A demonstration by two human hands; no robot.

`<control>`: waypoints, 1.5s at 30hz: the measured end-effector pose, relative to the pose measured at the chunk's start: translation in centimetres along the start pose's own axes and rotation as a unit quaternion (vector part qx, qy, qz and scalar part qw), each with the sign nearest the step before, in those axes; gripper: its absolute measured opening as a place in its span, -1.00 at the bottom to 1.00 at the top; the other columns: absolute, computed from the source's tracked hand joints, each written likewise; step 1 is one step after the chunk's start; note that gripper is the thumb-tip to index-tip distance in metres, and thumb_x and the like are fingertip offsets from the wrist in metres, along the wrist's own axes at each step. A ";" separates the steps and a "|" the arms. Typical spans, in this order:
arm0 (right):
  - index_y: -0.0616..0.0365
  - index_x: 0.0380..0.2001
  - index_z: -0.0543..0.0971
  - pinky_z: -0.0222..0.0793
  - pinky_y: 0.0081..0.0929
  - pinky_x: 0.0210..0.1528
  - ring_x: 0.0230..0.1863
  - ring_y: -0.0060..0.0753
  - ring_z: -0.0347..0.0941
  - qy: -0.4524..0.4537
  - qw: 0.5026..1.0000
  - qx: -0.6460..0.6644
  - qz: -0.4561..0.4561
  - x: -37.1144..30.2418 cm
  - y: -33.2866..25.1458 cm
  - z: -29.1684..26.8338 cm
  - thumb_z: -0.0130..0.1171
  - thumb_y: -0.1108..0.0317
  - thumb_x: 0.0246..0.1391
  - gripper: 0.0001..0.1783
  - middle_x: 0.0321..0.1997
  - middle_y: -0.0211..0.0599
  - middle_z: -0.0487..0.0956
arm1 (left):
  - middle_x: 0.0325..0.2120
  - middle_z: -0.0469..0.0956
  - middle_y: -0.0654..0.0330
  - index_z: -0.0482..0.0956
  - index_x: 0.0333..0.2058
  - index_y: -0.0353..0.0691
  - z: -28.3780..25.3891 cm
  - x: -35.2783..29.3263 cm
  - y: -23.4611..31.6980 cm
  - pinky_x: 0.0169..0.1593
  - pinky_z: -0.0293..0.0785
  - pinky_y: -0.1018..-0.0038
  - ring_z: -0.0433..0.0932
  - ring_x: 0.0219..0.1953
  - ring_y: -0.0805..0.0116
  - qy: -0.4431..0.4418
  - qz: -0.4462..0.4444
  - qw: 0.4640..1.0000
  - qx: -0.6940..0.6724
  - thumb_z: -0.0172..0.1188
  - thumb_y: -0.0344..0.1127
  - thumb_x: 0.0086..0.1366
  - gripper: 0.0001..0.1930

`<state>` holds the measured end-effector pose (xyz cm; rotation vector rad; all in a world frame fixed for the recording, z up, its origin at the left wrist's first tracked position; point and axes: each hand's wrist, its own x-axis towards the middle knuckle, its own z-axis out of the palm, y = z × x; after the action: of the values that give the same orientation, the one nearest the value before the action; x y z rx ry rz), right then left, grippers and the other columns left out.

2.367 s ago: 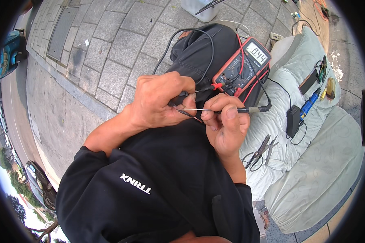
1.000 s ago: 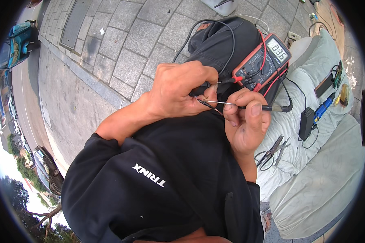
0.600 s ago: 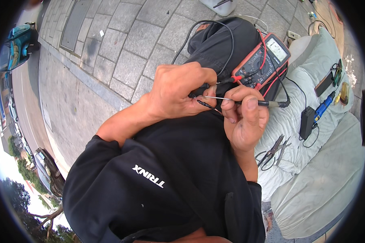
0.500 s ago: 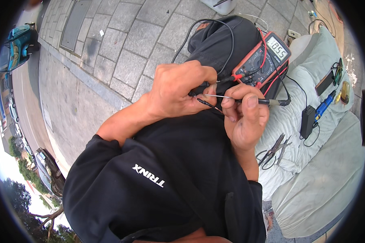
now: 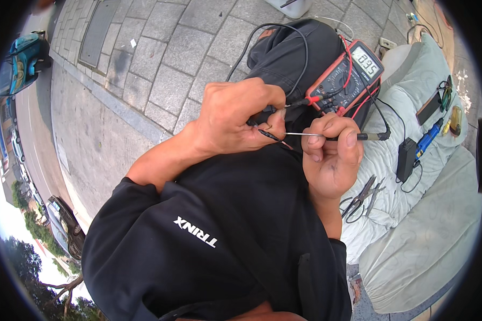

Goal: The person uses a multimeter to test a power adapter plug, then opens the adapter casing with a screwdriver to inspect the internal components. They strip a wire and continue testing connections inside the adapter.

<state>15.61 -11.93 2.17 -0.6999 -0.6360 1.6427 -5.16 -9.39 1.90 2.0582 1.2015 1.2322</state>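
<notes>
Could slip with the slim probe (image 5: 372, 137) under so light a fingertip grip in the right hand (image 5: 334, 152) — and so miss the conductor or prick a finger. Could also drag the multimeter (image 5: 332, 80) off the trousered leg (image 5: 284, 64) by a tug on the red lead (image 5: 351, 64). Observed the wire (image 5: 270, 135) pinched in the left hand (image 5: 235, 115), before the chest — thin, dark-sheathed, reddish toward its end, with contact at the probe's metal tip impossible to confirm
</notes>
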 end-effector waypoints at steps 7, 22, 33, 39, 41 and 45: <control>0.36 -0.27 0.57 0.36 -0.57 -0.19 -0.32 -0.43 0.42 -0.028 0.988 -0.134 -0.072 1.5 -0.2 -1.4 0.00 0.24 0.50 -0.63 -0.08 0.08 0.61 | -0.57 0.53 0.33 0.64 -0.36 -0.15 -0.3 0.2 0.4 -0.61 0.34 0.47 0.45 -0.69 0.41 0.005 -0.023 1.000 0.020 0.40 -0.52 -0.04 -0.78; 0.30 -0.01 0.70 0.45 -0.53 0.02 -0.05 -0.47 0.55 -0.047 0.909 -0.407 -0.080 2.4 0.7 -0.4 0.26 0.50 0.35 -0.80 -0.02 -0.22 0.64 | -0.51 0.52 0.29 0.43 0.02 -0.35 -0.6 -1.2 0.5 -0.46 0.26 0.60 0.39 -0.56 0.61 -0.002 -0.075 0.995 -0.061 0.38 -0.47 0.24 -0.58; 0.31 -0.04 0.70 0.47 -0.51 0.00 -0.08 -0.41 0.59 -0.029 0.909 -0.406 -0.090 2.3 1.1 0.5 0.28 0.46 0.36 -0.81 -0.06 -0.22 0.65 | -0.49 0.41 0.34 0.48 0.11 -0.36 -1.3 -0.8 0.7 -0.42 0.26 0.54 0.29 -0.51 0.56 -0.063 -0.104 0.981 -0.150 0.52 -0.41 0.22 -0.46; 0.31 -0.04 0.70 0.48 -0.50 -0.01 -0.10 -0.40 0.59 -0.033 0.904 -0.415 -0.096 2.5 1.0 0.5 0.28 0.46 0.35 -0.81 -0.08 -0.21 0.66 | -0.45 0.37 0.41 0.50 0.10 -0.35 -1.2 -0.8 0.8 -0.40 0.17 0.60 0.23 -0.47 0.65 -0.063 -0.104 0.980 -0.160 0.50 -0.43 0.27 -0.52; 0.31 -0.05 0.70 0.48 -0.51 -0.01 -0.09 -0.41 0.59 -0.031 0.904 -0.416 -0.092 2.5 0.9 0.6 0.28 0.46 0.35 -0.81 -0.08 -0.21 0.66 | -0.45 0.38 0.41 0.51 0.09 -0.35 -1.1 -0.6 0.6 -0.41 0.18 0.60 0.24 -0.47 0.66 -0.059 -0.085 0.984 -0.148 0.50 -0.44 0.27 -0.53; 0.32 -0.04 0.70 0.48 -0.51 -0.01 -0.09 -0.42 0.59 -0.028 0.916 -0.394 -0.067 2.5 0.9 0.5 0.28 0.46 0.35 -0.81 -0.07 -0.21 0.66 | -0.43 0.43 0.38 0.52 0.10 -0.37 -1.3 -0.5 0.7 -0.40 0.23 0.62 0.28 -0.46 0.65 -0.067 -0.099 0.981 -0.149 0.51 -0.43 0.26 -0.51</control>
<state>14.31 -9.68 1.61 -1.1501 -1.3894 1.2491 -6.05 -10.24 2.86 1.7289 1.0582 1.0868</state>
